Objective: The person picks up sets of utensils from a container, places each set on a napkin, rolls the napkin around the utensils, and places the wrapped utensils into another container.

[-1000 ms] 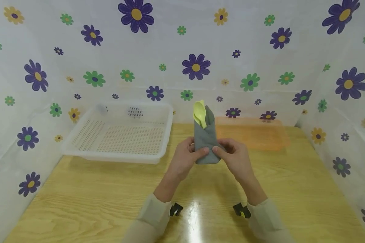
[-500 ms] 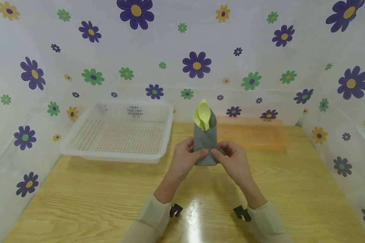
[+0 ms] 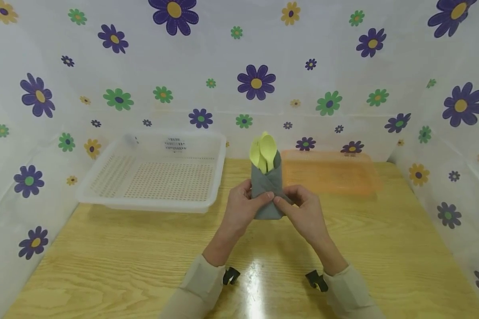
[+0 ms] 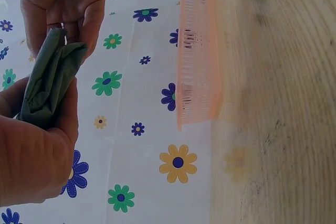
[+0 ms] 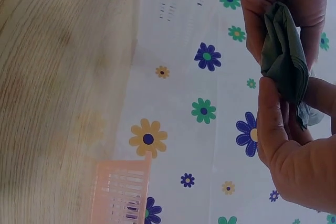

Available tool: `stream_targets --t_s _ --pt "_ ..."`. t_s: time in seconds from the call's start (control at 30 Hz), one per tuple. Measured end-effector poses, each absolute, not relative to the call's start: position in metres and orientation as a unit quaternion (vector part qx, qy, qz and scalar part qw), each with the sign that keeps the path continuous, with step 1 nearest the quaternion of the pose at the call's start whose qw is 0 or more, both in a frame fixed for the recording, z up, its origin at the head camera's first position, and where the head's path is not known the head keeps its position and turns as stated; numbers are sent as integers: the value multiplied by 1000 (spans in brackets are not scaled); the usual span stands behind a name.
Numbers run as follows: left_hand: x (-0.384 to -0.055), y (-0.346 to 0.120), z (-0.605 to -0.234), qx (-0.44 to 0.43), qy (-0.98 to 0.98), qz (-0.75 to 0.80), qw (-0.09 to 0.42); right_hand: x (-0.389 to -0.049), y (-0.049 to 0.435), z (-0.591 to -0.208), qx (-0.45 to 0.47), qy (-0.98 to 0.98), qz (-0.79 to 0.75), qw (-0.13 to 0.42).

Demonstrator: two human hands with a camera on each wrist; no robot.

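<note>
A grey cloth napkin (image 3: 266,181), folded into a narrow pouch, stands upright between my two hands above the table. Yellow-green spoons (image 3: 268,146) poke out of its top, bowls up; their handles are hidden inside the folds. On the left side, my left hand (image 3: 241,208) grips the napkin with its thumb across the front. My right hand (image 3: 305,215) pinches a loose flap at the right edge, thumb in front. From below, both wrist views show the layered bottom folds of the napkin (image 4: 50,82), (image 5: 283,51) with fingers on either side.
A white perforated basket (image 3: 149,207) stands at the back left of the wooden table (image 3: 135,257). At the back right sits a shallow orange basket (image 3: 331,173). A flower-printed sheet (image 3: 207,48) surrounds the table at the back and sides.
The napkin has turned slightly and its right flap has been drawn across the front, my right thumb moving left with it. The spoon bowls now show more side by side. Both baskets stay put.
</note>
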State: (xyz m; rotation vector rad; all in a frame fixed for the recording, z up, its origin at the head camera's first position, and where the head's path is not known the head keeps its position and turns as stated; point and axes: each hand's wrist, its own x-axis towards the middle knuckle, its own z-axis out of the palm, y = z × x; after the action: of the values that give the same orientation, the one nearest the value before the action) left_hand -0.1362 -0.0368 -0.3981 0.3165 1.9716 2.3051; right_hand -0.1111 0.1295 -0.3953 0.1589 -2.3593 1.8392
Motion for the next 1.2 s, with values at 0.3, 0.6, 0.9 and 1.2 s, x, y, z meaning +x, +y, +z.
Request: stream_targets --t_s 0.3,0.6,0.9,1.2 --pt "-137 -36 -400 122 653 747 26 -110 128 -394 58 -779 620 70" --pt "-138 -38 -402 109 655 748 16 -110 127 -391 82 -775 625 45" --pt "-140 -40 -400 83 649 756 21 -111 129 -393 76 -775 627 19" --pt "-140 -39 -397 52 632 773 -18 -111 126 -401 68 -715 695 15"
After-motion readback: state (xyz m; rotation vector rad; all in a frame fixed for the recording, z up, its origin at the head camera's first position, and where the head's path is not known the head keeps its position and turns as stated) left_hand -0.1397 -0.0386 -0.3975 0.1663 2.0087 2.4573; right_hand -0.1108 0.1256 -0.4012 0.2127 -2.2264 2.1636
